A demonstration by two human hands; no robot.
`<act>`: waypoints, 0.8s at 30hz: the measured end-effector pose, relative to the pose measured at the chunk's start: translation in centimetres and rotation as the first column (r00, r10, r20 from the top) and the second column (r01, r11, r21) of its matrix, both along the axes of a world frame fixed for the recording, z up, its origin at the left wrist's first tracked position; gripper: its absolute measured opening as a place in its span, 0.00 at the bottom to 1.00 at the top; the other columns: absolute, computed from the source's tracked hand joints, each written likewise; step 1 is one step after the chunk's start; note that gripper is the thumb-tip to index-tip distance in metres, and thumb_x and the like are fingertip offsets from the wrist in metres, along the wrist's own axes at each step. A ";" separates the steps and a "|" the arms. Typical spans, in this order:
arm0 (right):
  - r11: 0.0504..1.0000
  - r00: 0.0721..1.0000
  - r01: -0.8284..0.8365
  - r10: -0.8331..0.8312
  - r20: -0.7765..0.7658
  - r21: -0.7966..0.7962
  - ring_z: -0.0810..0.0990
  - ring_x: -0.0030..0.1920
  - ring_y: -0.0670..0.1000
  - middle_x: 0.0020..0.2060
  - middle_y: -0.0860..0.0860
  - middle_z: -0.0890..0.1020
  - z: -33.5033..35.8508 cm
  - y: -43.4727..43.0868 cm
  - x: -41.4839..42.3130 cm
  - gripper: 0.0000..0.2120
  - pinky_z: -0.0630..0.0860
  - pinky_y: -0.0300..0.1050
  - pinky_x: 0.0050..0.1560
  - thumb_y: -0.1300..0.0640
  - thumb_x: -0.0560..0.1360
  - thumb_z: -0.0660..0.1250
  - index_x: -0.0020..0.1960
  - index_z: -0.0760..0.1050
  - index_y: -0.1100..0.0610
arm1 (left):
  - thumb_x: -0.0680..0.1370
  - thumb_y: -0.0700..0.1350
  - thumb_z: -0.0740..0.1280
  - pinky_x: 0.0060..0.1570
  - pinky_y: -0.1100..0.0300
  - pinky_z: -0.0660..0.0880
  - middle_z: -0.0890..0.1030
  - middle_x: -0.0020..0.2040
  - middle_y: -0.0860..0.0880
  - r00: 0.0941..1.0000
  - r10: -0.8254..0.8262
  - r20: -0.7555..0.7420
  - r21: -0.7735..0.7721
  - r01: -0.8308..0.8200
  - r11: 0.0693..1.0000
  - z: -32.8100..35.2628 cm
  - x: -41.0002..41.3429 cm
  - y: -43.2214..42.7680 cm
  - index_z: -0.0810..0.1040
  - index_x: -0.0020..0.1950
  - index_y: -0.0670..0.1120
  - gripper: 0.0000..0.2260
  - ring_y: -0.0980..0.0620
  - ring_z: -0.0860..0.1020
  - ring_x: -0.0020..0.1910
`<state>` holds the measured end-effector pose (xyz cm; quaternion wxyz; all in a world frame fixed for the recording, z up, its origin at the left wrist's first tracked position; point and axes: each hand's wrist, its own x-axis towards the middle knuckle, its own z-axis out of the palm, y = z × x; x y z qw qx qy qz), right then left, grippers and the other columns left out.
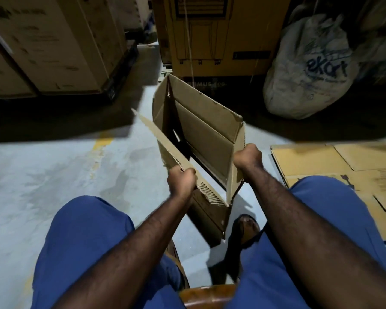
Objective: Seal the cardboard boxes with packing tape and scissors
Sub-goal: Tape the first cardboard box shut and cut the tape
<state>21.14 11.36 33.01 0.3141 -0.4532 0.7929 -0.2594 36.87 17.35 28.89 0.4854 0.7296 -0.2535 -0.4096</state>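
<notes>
An open brown cardboard box [201, 126] is held up between my knees, its opening facing me, flaps spread and the inside empty. My left hand [181, 181] grips the near left flap, which sticks out to the left. My right hand [248, 156] grips the box's right edge near its corner. Neither packing tape nor scissors are in view.
Flattened cardboard sheets [334, 166] lie on the floor at the right. Large cartons [45, 45] stand at the back left and a tall printed carton [218, 34] behind the box. A white sack [308, 68] leans at the back right. Grey concrete floor [54, 175] spreads left.
</notes>
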 end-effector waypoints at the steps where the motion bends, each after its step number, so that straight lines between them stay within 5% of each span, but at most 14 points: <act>1: 1.000 1.000 0.014 -0.014 -0.009 0.003 0.82 0.57 0.65 0.60 0.61 0.81 0.1 -0.3 -0.4 0.14 0.82 0.55 0.54 0.59 0.77 0.66 0.61 0.77 0.61 | 0.62 0.45 0.67 0.45 0.42 0.83 0.84 0.34 0.49 1.000 0.007 -0.015 0.008 -0.007 1.000 -0.3 -0.4 0.3 0.80 0.39 0.41 0.10 0.42 0.84 0.39; 6: 1.000 0.988 -0.015 0.013 -0.156 -0.006 0.81 0.57 0.64 0.57 0.61 0.82 0.7 -1.7 -1.7 0.10 0.74 0.48 0.46 0.62 0.79 0.67 0.59 0.79 0.61 | 0.59 0.45 0.73 0.49 0.42 0.83 0.84 0.47 0.43 0.972 0.031 -0.232 0.052 -0.020 0.998 0.1 -4.7 3.3 0.78 0.51 0.41 0.22 0.43 0.83 0.45; 11: 0.999 0.952 -0.043 0.033 -0.303 -0.028 0.81 0.55 0.62 0.55 0.59 0.81 1.2 -2.6 -3.1 0.08 0.77 0.51 0.46 0.63 0.79 0.67 0.57 0.79 0.59 | 0.70 0.32 0.73 0.29 0.61 0.77 0.80 0.47 0.43 0.851 0.146 -0.504 0.094 -0.114 0.989 1.3 -9.2 6.0 0.71 0.48 0.42 0.14 0.48 0.80 0.40; 15: 0.995 0.921 -0.086 0.064 -0.383 -0.040 0.80 0.57 0.61 0.57 0.59 0.81 1.1 -2.6 -3.7 0.09 0.71 0.49 0.45 0.62 0.80 0.66 0.61 0.78 0.59 | 0.77 0.29 0.68 0.37 0.57 0.83 0.79 0.52 0.36 0.684 0.122 -0.719 0.113 -0.058 0.992 2.3 -10.4 7.4 0.70 0.56 0.36 0.12 0.43 0.84 0.45; 18: 0.988 0.884 -0.150 0.124 -0.452 -0.023 0.81 0.54 0.61 0.56 0.59 0.81 -0.4 -2.3 -3.9 0.10 0.75 0.51 0.46 0.60 0.81 0.66 0.61 0.76 0.58 | 0.82 0.34 0.63 0.34 0.60 0.82 0.82 0.41 0.37 0.680 -0.031 -0.733 0.051 0.100 0.994 3.8 -10.4 7.6 0.73 0.55 0.33 0.05 0.45 0.85 0.37; 21: 0.981 0.845 -0.191 0.170 -0.507 0.011 0.82 0.50 0.60 0.53 0.58 0.82 -2.2 -1.9 -4.1 0.08 0.78 0.53 0.45 0.60 0.81 0.65 0.60 0.75 0.56 | 0.84 0.43 0.64 0.26 0.59 0.78 0.81 0.33 0.42 0.776 -0.258 -0.576 -0.033 0.293 0.955 5.6 -8.0 6.9 0.73 0.49 0.40 0.07 0.48 0.82 0.27; 22: 0.978 0.833 -0.206 0.186 -0.521 0.020 0.82 0.50 0.60 0.53 0.57 0.82 -2.5 -1.8 -4.1 0.08 0.76 0.51 0.43 0.60 0.81 0.64 0.60 0.75 0.56 | 0.83 0.45 0.65 0.25 0.59 0.77 0.81 0.33 0.43 0.832 -0.356 -0.426 -0.070 0.362 0.930 6.0 -6.6 6.4 0.73 0.48 0.41 0.09 0.48 0.81 0.26; 24: 0.972 0.815 -0.232 0.213 -0.539 0.032 0.82 0.51 0.60 0.53 0.57 0.82 -2.7 -1.7 -4.0 0.10 0.74 0.50 0.43 0.59 0.81 0.64 0.62 0.75 0.56 | 0.82 0.49 0.67 0.30 0.58 0.76 0.82 0.36 0.46 0.888 -0.434 0.155 -0.110 0.452 0.885 6.1 -3.0 4.8 0.75 0.47 0.43 0.10 0.50 0.81 0.30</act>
